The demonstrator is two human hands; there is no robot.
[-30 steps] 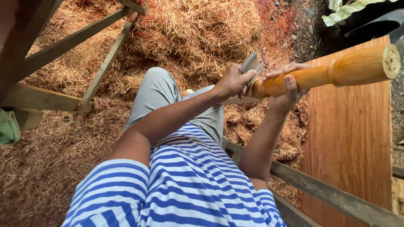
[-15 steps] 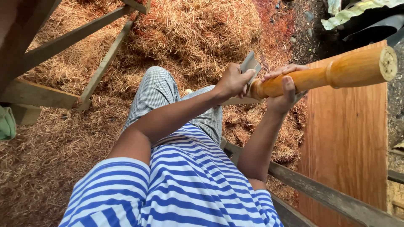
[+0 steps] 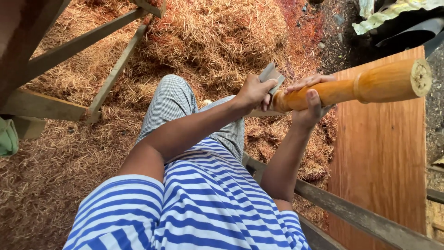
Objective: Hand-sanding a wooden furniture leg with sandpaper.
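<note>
My left hand (image 3: 253, 92) grips a flat grey metal blade (image 3: 270, 74) and presses it against the near end of a turned, orange-brown wooden post (image 3: 370, 85). My right hand (image 3: 310, 99) wraps around the narrow part of that post just right of the blade, thumb on top. The post runs out to the upper right and ends in a thicker, pale cut end (image 3: 420, 76). Both arms reach forward over my blue-and-white striped shirt (image 3: 203, 203) and grey checked trousers (image 3: 173, 99).
Reddish-gold wood shavings (image 3: 208, 37) cover the ground in a deep pile. A wooden frame (image 3: 78, 46) of beams stands at the left. A wooden rail (image 3: 360, 217) crosses low at the right, over a flat reddish board (image 3: 379, 157). Dark sheeting (image 3: 407, 28) lies at the top right.
</note>
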